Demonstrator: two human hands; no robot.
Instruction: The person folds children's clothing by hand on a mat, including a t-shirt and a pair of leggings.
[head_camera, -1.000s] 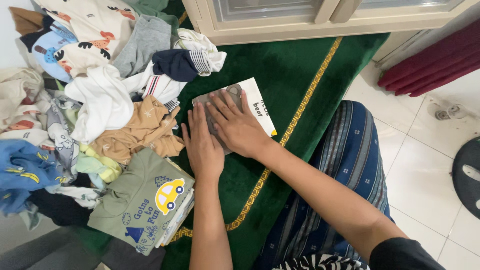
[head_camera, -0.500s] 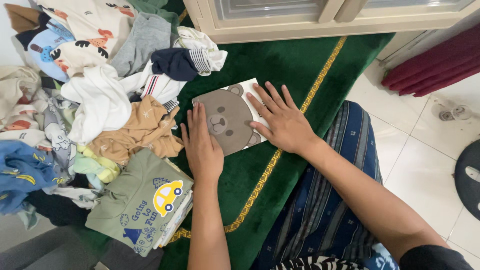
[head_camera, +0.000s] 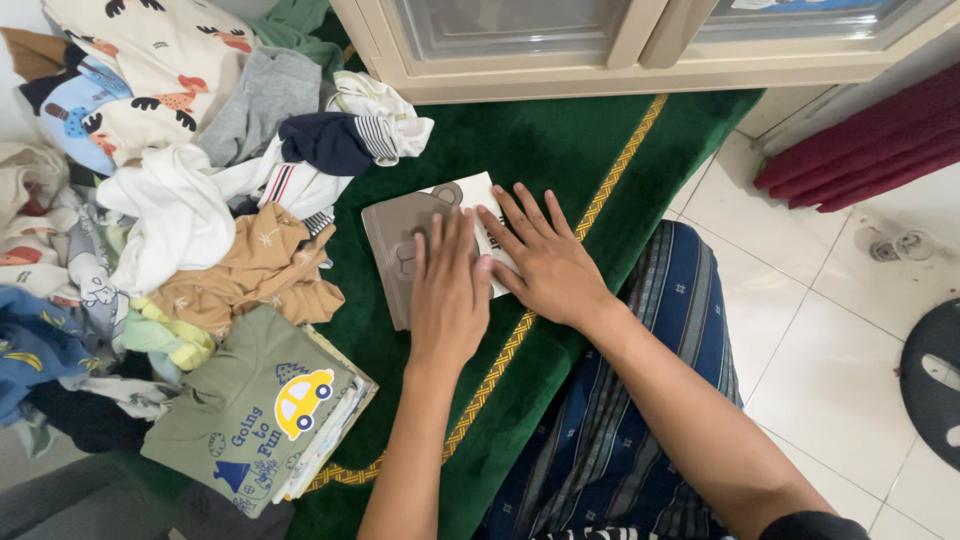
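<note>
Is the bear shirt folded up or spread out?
Folded: the white garment with the brown bear face is a small flat rectangle under both hands, left hand and right hand.

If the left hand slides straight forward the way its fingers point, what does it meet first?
The left hand lies flat on the folded bear-print garment, fingers pointing up the picture. Past the garment's far edge comes bare green carpet, then probably the cream cabinet base.
</note>
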